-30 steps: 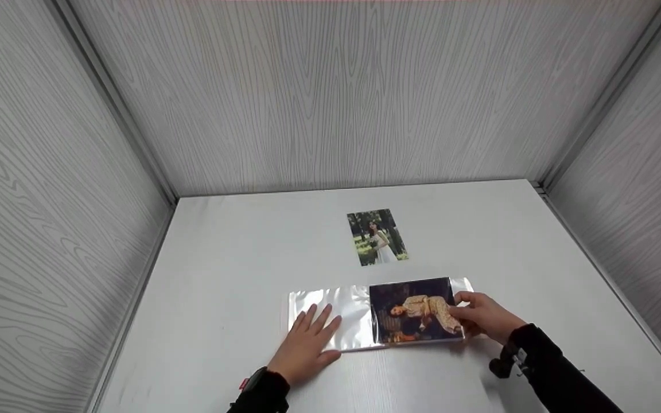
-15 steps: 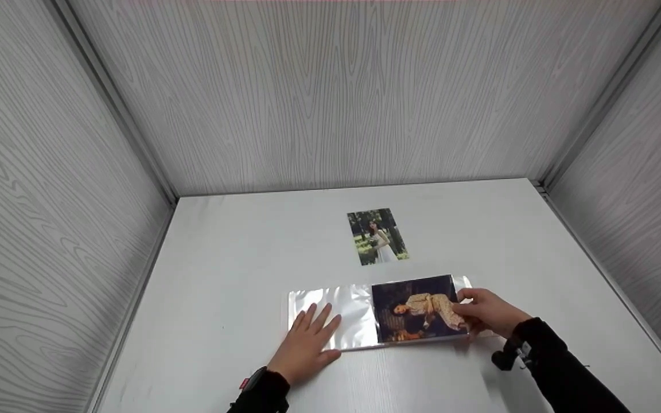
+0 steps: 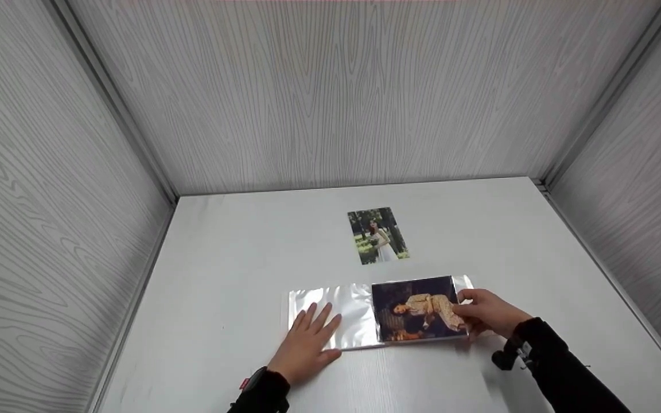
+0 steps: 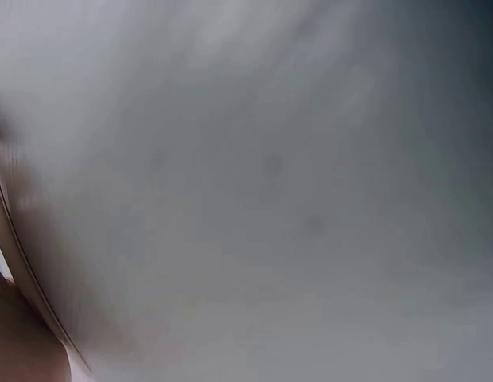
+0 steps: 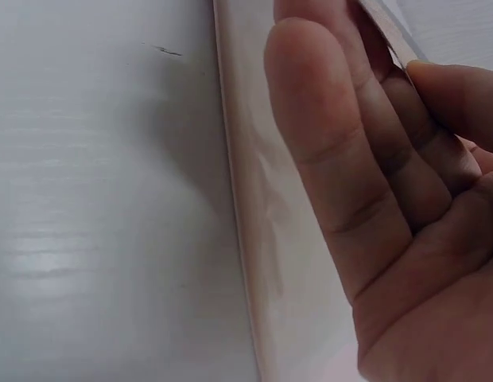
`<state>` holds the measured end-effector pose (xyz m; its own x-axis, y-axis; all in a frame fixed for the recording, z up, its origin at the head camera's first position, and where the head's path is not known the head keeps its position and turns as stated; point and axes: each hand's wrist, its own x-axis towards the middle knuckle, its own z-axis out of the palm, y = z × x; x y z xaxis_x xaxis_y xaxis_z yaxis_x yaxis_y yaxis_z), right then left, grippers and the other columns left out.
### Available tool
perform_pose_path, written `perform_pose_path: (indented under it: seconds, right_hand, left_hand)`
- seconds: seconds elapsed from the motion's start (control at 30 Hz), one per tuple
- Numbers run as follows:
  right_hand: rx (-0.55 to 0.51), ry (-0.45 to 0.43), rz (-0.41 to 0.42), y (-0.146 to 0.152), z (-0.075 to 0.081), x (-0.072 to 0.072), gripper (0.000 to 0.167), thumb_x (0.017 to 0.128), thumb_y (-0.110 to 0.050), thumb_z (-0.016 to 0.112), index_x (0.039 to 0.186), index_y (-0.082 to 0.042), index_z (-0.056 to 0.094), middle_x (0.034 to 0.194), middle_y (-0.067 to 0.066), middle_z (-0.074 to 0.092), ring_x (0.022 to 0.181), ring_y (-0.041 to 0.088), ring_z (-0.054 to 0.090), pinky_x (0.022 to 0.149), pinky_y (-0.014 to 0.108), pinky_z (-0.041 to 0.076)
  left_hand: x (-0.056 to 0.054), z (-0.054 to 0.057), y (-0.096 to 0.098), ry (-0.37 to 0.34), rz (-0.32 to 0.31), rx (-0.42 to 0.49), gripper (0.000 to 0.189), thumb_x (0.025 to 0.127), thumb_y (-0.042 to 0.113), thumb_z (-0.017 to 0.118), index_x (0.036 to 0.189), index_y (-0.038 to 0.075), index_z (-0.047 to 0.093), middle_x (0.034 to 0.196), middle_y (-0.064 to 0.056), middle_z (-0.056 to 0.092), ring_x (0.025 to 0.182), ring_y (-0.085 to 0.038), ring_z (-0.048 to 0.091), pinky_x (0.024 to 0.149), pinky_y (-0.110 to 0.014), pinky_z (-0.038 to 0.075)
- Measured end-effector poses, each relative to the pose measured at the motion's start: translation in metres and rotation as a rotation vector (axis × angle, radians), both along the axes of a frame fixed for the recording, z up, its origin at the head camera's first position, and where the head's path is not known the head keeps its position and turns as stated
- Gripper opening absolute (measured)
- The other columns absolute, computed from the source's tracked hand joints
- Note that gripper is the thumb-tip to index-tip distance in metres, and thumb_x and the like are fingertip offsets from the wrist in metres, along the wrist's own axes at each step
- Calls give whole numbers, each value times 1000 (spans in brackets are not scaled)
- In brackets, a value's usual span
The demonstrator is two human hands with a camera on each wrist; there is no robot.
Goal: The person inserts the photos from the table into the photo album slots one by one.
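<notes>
A photo album with shiny clear sleeves lies spread on the table. My left hand rests on its left page with fingers straight and spread. Over the right page is a dark photo of a person reclining in a patterned outfit. My right hand pinches this photo's right edge between thumb and fingers. The right wrist view shows the right hand close up, a thin edge held at the thumb tip, the lower fingers above a pale sleeve. The left wrist view is mostly a blurred grey surface.
Behind the album, a second photo of a person in a white dress among trees lies flat on the white table. Grey wood-grain panels enclose the table at the back and both sides.
My right hand and the dark photo have shifted slightly to the right, mostly in the first half second. The left hand and the second photo have stayed in place.
</notes>
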<state>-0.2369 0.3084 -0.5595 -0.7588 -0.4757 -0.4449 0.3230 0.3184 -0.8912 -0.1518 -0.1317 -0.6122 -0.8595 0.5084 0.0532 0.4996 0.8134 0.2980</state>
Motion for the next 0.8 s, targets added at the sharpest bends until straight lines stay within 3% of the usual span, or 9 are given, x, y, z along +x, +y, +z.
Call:
perform_pose_path:
  seconds: [0.3, 0.8]
  right_hand:
    - [35, 1, 1, 8, 1, 1, 19, 103, -20, 62, 94, -7, 51, 72, 0, 63, 58, 12, 65, 57, 34, 61]
    - [-14, -3, 34, -16, -6, -2, 19, 104, -18, 60, 93, -7, 49, 69, 1, 61, 55, 13, 67, 55, 35, 60]
  left_hand:
    - [1, -1, 0, 2, 5, 10, 69, 102, 51, 53, 159, 15, 38, 169, -13, 24, 154, -42, 20, 124, -56, 18]
    - [-1, -1, 1, -14, 11, -12, 70, 102, 52, 52, 160, 15, 37, 169, -12, 23, 155, -41, 18, 125, -54, 17]
